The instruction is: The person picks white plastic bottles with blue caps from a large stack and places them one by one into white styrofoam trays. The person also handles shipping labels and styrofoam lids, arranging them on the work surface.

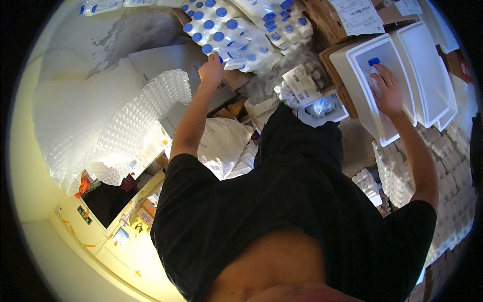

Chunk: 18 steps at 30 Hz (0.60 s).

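My left hand [211,70] is at the near edge of a group of white bottles with blue caps [232,24]; its fingers are on a blue-capped bottle there, its cap [221,60] partly showing beside the fingertips. My right hand [388,90] is inside the mouth of a white foam box [356,64], with its fingers around a white bottle whose blue cap [374,61] shows above them. The hand hides much of that bottle. Some bottles in the group lie under clear plastic wrap.
Bubble wrap [147,102] hangs at the left. More foam boxes [424,75] stand right of the first. A small foam box [328,111] with blue-and-white packets, a white sack [222,145] and wrapped stacks of small white bottles [445,166] surround me. Cardboard boxes [328,22] stand ahead.
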{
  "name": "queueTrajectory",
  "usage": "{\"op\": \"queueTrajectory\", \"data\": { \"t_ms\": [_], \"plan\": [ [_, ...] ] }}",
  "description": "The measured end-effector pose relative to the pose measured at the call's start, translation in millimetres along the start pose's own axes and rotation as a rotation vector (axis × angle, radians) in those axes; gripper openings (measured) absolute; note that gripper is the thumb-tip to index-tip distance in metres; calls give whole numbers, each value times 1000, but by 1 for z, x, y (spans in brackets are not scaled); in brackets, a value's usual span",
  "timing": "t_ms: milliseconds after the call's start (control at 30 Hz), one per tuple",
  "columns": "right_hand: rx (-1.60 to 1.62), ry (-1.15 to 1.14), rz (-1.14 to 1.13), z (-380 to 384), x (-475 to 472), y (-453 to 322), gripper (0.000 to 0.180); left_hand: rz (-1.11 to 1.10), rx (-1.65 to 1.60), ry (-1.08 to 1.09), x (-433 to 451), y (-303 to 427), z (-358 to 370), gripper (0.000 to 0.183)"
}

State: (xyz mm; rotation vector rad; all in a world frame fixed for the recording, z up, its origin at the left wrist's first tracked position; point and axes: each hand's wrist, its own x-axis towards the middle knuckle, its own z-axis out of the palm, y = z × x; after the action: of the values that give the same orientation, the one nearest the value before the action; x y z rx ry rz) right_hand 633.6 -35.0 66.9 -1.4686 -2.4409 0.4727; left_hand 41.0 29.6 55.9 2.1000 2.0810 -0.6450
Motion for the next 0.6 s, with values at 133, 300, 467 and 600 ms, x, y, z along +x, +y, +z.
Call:
{"op": "queueTrajectory", "data": {
  "t_ms": [133,300,467,600],
  "plan": [
    [39,9,16,14,-3,7,50,162,126,-107,29,3,-1,46],
    [-19,44,-41,21,-2,12,52,229,-50,-35,15,45,-31,53],
    [33,90,-45,22,-2,11,48,87,-566,201,-32,44,-66,46],
    [203,221,86,6,10,-12,28,80,-1193,397,-89,39,-91,26]
  ]
}}
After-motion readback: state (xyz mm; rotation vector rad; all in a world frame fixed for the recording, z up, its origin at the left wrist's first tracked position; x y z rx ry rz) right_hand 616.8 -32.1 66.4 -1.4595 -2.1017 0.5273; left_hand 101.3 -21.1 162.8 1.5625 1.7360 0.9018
